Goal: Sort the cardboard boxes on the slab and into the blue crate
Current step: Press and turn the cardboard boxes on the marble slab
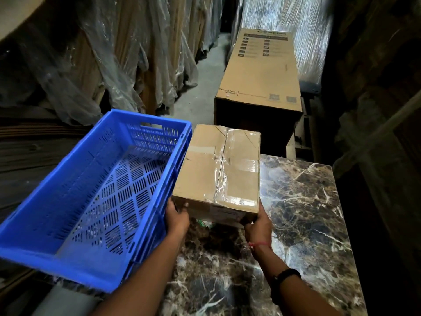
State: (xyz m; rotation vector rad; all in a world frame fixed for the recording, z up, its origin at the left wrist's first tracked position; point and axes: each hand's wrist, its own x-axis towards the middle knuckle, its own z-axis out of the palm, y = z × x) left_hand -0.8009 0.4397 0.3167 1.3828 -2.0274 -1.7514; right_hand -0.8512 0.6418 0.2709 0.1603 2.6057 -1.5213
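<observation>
Blue plastic makes up the crate [57, 263], which lies furthest left. It is empty, with slotted walls and floor, and looks tilted. Its near left corner seems to hang past the stone slab [303, 201], though what holds it up is not visible.

Just right of the crate's right wall, the left hand [177, 218] grips the near left corner of a taped cardboard box [218, 169], thumb on the near face. The box is right of the crate, close against or touching that wall, with its near end raised off the slab. Something small, green and white shows under it, too hidden to name. The right hand [258, 229] holds the near right corner, fingers curled beneath.

Both hands grip only the near end, so the far end could droop and the glossy tape could slip as the box swings left. If lifted too low, the box's bottom edge would catch the crate's rim. Weight landing on the overhanging side might tip the crate off the slab.

Right of the crate, beyond the box, the slab is bare up to its right edge, where it drops into a dark gap. Past the crate's far end and to the right stands a long carton [262, 71], well clear. The freest path looks to be straight up and leftward over the rim.
</observation>
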